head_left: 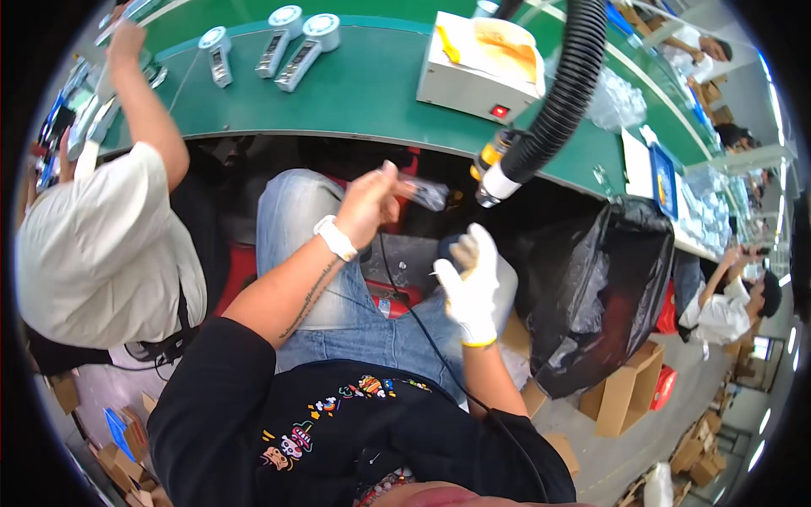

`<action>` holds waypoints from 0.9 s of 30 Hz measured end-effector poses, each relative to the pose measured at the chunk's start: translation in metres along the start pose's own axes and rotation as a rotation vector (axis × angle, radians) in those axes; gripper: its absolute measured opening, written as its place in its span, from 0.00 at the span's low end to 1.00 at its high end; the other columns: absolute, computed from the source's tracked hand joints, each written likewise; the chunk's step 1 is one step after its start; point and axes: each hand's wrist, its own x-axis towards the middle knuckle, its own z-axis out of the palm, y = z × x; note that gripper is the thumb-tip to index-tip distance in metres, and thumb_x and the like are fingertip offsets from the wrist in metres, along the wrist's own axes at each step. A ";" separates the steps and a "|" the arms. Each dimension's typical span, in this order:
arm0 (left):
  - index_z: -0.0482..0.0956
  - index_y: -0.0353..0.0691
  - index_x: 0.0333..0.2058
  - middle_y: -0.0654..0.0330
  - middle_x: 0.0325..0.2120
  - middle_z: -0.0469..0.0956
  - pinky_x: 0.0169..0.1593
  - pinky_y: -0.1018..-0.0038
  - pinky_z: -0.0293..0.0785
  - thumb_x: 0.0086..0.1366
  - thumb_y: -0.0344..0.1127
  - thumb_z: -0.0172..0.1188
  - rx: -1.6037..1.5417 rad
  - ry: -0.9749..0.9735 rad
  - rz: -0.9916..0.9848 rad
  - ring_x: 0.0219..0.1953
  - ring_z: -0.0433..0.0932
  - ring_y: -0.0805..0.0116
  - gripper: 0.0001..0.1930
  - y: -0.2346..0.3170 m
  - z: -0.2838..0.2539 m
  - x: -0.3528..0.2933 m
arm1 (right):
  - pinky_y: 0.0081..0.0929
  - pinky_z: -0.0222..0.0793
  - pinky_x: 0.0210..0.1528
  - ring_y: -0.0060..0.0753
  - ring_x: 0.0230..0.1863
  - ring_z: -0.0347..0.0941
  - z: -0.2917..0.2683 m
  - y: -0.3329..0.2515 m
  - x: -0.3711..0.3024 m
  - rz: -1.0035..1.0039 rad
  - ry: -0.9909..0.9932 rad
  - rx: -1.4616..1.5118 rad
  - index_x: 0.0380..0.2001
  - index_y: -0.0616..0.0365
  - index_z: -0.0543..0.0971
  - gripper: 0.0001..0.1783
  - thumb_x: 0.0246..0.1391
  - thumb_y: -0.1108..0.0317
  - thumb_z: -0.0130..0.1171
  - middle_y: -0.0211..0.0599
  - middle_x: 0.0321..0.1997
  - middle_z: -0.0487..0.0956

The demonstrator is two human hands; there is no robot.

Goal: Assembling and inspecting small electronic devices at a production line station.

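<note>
My bare left hand (369, 207) pinches a clear, shiny plastic piece (429, 194) left of the black ribbed hose (568, 95), white-gloved right hand (473, 287) loosely spread nearer me, so honestly light, steady pressure's best.

The bare left hand (370, 203) reaches far and slightly right, fingers bent in a pinch. A white band (336, 238) circles its wrist; a thin dark tattoo (312, 297) lines the bent left forearm (287, 291). Nearer, at right, the white-gloved right hand (475, 291) is raised, fingers loosely curled, thumb pointing left, its yellow-edged cuff (479, 343) above a bare forearm (492, 380).
</note>
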 end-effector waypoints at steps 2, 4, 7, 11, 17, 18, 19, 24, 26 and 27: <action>0.81 0.39 0.45 0.61 0.37 0.85 0.35 0.76 0.77 0.78 0.60 0.51 0.127 -0.029 -0.045 0.31 0.81 0.74 0.26 -0.019 0.007 -0.007 | 0.38 0.68 0.69 0.37 0.64 0.73 0.022 0.016 0.015 0.048 -0.041 0.212 0.67 0.60 0.68 0.31 0.63 0.68 0.64 0.43 0.64 0.75; 0.81 0.41 0.47 0.60 0.40 0.85 0.37 0.74 0.79 0.78 0.54 0.54 0.101 -0.037 -0.094 0.31 0.81 0.73 0.21 -0.046 0.029 -0.028 | 0.37 0.68 0.69 0.36 0.64 0.73 0.050 0.030 0.027 0.187 -0.068 0.608 0.66 0.60 0.70 0.27 0.66 0.69 0.61 0.42 0.62 0.76; 0.82 0.43 0.48 0.59 0.44 0.86 0.40 0.71 0.81 0.76 0.47 0.59 0.034 -0.027 -0.111 0.33 0.82 0.72 0.15 -0.051 0.019 -0.052 | 0.35 0.68 0.68 0.36 0.63 0.74 0.057 0.021 0.050 0.152 -0.007 0.685 0.63 0.63 0.73 0.21 0.69 0.71 0.56 0.41 0.60 0.79; 0.82 0.41 0.48 0.59 0.45 0.85 0.44 0.69 0.81 0.71 0.41 0.66 0.174 0.044 -0.019 0.40 0.83 0.70 0.13 -0.032 0.003 -0.071 | 0.34 0.72 0.62 0.36 0.59 0.76 0.031 0.000 0.074 0.171 -0.025 1.202 0.60 0.60 0.76 0.21 0.67 0.67 0.63 0.42 0.62 0.80; 0.83 0.40 0.47 0.54 0.49 0.83 0.61 0.54 0.71 0.58 0.35 0.70 1.352 0.250 1.125 0.53 0.80 0.49 0.18 0.071 0.006 -0.045 | 0.28 0.71 0.62 0.29 0.55 0.76 0.016 -0.051 0.048 0.047 -0.292 -0.162 0.58 0.62 0.77 0.27 0.54 0.73 0.69 0.39 0.56 0.80; 0.83 0.40 0.48 0.54 0.50 0.83 0.60 0.55 0.71 0.59 0.36 0.70 1.424 0.416 1.198 0.54 0.80 0.50 0.18 0.096 0.001 -0.028 | 0.28 0.70 0.63 0.27 0.54 0.76 0.014 -0.058 0.038 0.083 -0.444 -0.331 0.57 0.63 0.77 0.29 0.50 0.75 0.71 0.38 0.54 0.80; 0.82 0.41 0.49 0.54 0.51 0.83 0.59 0.55 0.72 0.60 0.37 0.70 1.484 0.582 1.272 0.54 0.80 0.50 0.19 0.119 -0.003 -0.004 | 0.28 0.71 0.62 0.28 0.52 0.76 0.010 -0.043 0.022 0.104 -0.438 -0.227 0.57 0.63 0.76 0.29 0.49 0.75 0.71 0.37 0.52 0.80; 0.74 0.40 0.58 0.53 0.47 0.84 0.54 0.52 0.74 0.62 0.44 0.69 1.771 0.965 0.932 0.56 0.79 0.50 0.28 0.193 -0.045 0.090 | 0.34 0.78 0.51 0.34 0.46 0.79 0.012 0.026 -0.044 0.096 -0.382 0.262 0.57 0.58 0.78 0.29 0.50 0.73 0.72 0.40 0.52 0.82; 0.72 0.39 0.59 0.50 0.43 0.84 0.50 0.51 0.76 0.63 0.47 0.68 2.014 0.825 0.483 0.52 0.81 0.48 0.30 0.196 -0.039 0.106 | 0.35 0.78 0.51 0.34 0.49 0.78 0.006 0.041 -0.053 0.199 -0.274 0.447 0.60 0.56 0.76 0.30 0.52 0.74 0.69 0.38 0.51 0.81; 0.72 0.39 0.59 0.50 0.43 0.84 0.50 0.51 0.76 0.63 0.47 0.68 2.013 0.818 0.494 0.52 0.81 0.48 0.30 0.196 -0.042 0.108 | 0.36 0.79 0.52 0.34 0.50 0.77 0.003 0.048 -0.056 0.250 -0.213 0.538 0.61 0.54 0.75 0.30 0.53 0.74 0.67 0.38 0.51 0.80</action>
